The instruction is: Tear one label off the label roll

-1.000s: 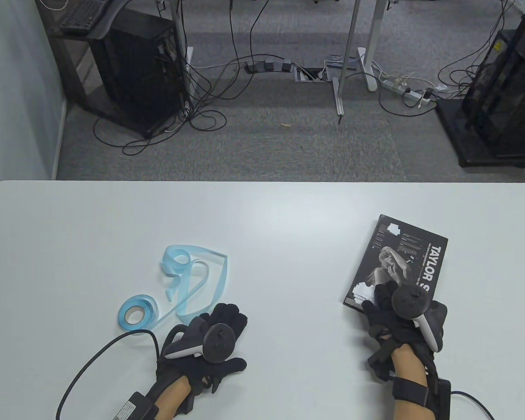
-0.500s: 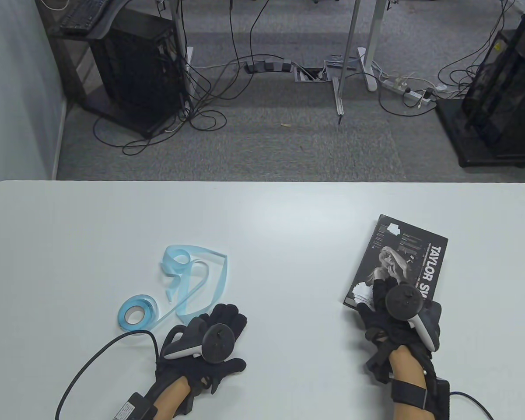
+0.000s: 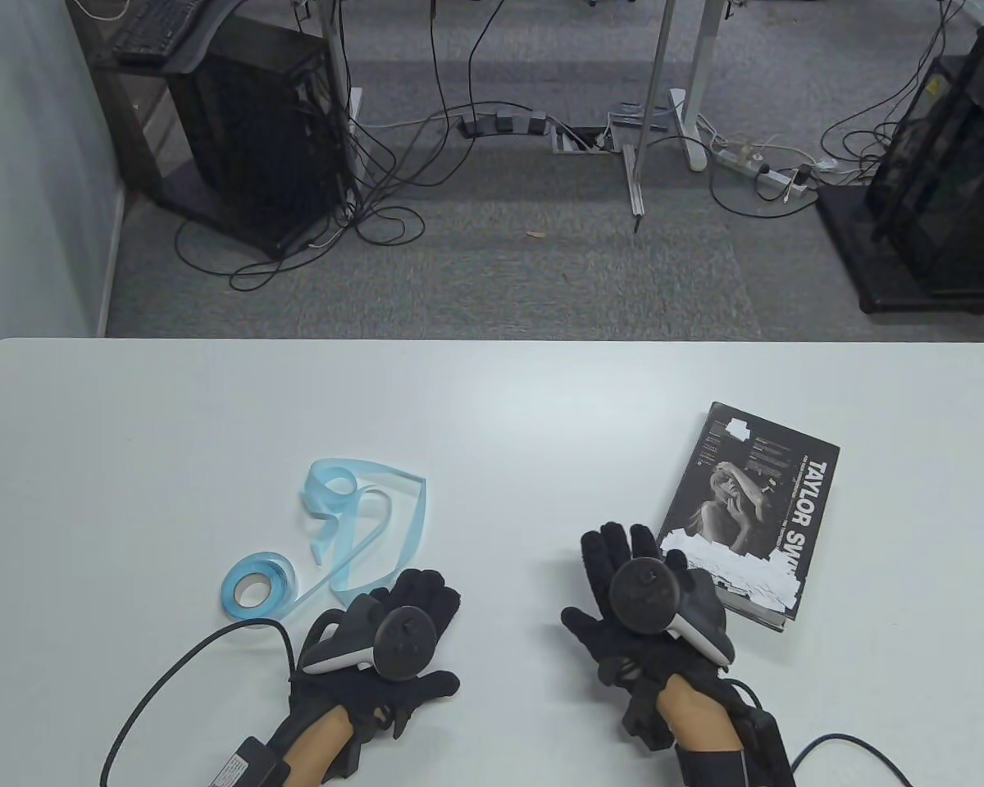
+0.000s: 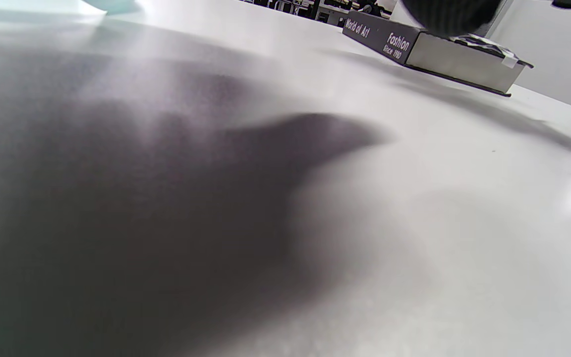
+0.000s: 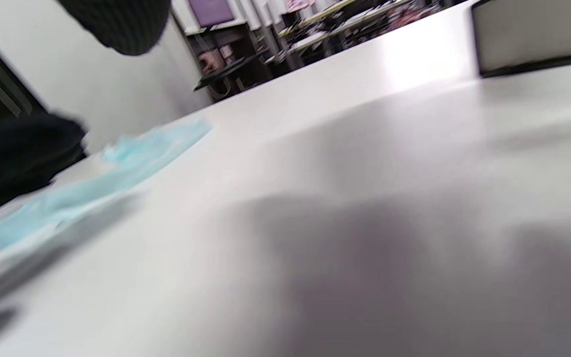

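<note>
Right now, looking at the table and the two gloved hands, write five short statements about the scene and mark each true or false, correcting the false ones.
1. The label roll lies on the table, left of the left hand. True.
2. The right hand rests on the book. False: it lies flat on the table, left of the book.
3. A loose blue strip trails from the roll. True.
4. The left hand holds the roll up in the air. False: the roll lies on the table beside that hand.
5. White labels are stuck on the book's cover. True.
</note>
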A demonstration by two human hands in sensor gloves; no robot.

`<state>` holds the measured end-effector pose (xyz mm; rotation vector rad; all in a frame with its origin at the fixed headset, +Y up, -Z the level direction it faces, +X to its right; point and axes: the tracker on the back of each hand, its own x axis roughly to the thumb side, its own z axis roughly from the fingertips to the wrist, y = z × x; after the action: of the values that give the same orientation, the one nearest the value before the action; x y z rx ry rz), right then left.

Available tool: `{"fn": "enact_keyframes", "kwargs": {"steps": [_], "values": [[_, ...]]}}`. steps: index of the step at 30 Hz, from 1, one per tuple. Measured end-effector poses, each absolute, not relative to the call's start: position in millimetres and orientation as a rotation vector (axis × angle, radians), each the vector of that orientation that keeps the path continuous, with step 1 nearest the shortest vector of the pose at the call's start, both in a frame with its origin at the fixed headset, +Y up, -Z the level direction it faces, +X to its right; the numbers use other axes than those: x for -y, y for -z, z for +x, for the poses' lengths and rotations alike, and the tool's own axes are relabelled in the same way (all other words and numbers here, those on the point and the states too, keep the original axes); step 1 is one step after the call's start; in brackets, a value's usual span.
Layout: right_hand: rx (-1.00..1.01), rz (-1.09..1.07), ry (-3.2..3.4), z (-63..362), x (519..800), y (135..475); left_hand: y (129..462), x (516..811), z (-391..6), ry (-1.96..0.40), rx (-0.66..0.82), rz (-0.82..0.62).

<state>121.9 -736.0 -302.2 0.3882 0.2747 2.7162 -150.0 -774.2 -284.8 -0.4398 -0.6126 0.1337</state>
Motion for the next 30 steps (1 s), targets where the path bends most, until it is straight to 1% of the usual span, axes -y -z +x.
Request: {"fn": "enact_keyframes", "kwargs": {"steps": [5,11,21,30], "values": [[-0.344,0.518,-2.743,94.3,741.7,293.9,285.6,775.1,-149.1,-0.135,0.616,-0.44],[-0.458,0.569,-2.765,80.5,751.9,293.0,287.1,778.5,-147.8,-0.127,0.617,-0.453],[-0.543,0.546,-2.784,79.5,762.5,300.7,291.7,786.4,-148.3,-0.105,0.606,-0.471],[-0.602,0.457,-2.804,93.3,773.4,314.3,293.5,788.4,-150.7,-0.1,0.592,-0.48]]}}
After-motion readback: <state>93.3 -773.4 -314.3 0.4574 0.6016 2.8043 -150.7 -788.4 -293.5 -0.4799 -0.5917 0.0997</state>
